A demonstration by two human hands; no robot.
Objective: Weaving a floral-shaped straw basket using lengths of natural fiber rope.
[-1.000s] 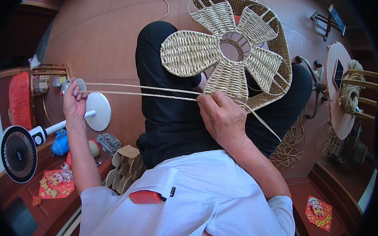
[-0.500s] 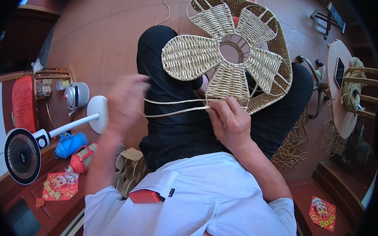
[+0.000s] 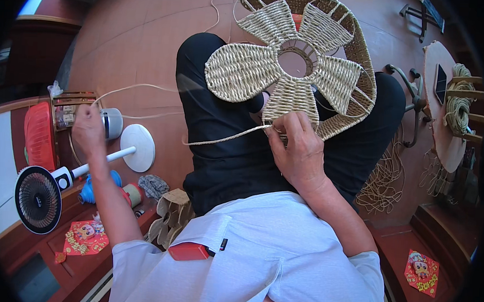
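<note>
A woven straw basket (image 3: 243,74) with a flower-shaped face rests across my lap. Its petals surround a round central opening, and bare frame wires show at some petals. My right hand (image 3: 297,148) is closed at the lower petal's edge, thumb and fingers pinching it where a straw cord (image 3: 226,139) comes out. Far out to the left, my left hand (image 3: 90,129) is closed in a fist on the cord. From that fist the cord runs back toward my knee in loose, partly blurred strands.
Left stand a white fan (image 3: 38,199), a kettle (image 3: 112,123), a blue flask (image 3: 88,189) and a red basket (image 3: 39,135). Loose cord (image 3: 382,183) lies on the floor at right, near a wheeled metal base (image 3: 417,103) and a wooden board (image 3: 437,128) with coiled cord (image 3: 458,110).
My left hand has swung from beside my knee far out to the left, drawing the cord with it. My right hand stays at the lower petal, while the basket has barely shifted.
</note>
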